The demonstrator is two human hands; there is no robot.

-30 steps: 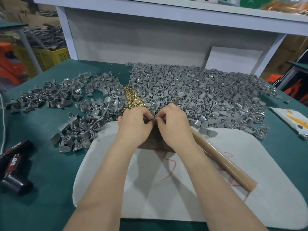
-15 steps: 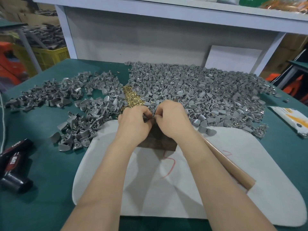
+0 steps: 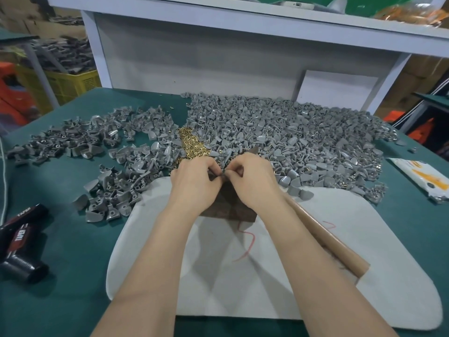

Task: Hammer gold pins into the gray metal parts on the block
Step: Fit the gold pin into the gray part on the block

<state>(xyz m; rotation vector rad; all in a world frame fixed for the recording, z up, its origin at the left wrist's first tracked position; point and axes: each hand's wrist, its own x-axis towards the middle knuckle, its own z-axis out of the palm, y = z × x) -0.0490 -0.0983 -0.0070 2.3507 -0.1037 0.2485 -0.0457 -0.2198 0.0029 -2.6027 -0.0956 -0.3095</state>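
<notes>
Gray metal part (image 3: 222,174) sits pinched between the curled fingertips of the left hand (image 3: 192,182) and right hand (image 3: 254,184), just over the dark block (image 3: 228,209). Gold pins (image 3: 192,144) lie at 11 o'clock, the gray heap (image 3: 303,139) at 1 o'clock, and the hammer handle (image 3: 325,237) at 4 o'clock on the table (image 3: 60,263).
</notes>
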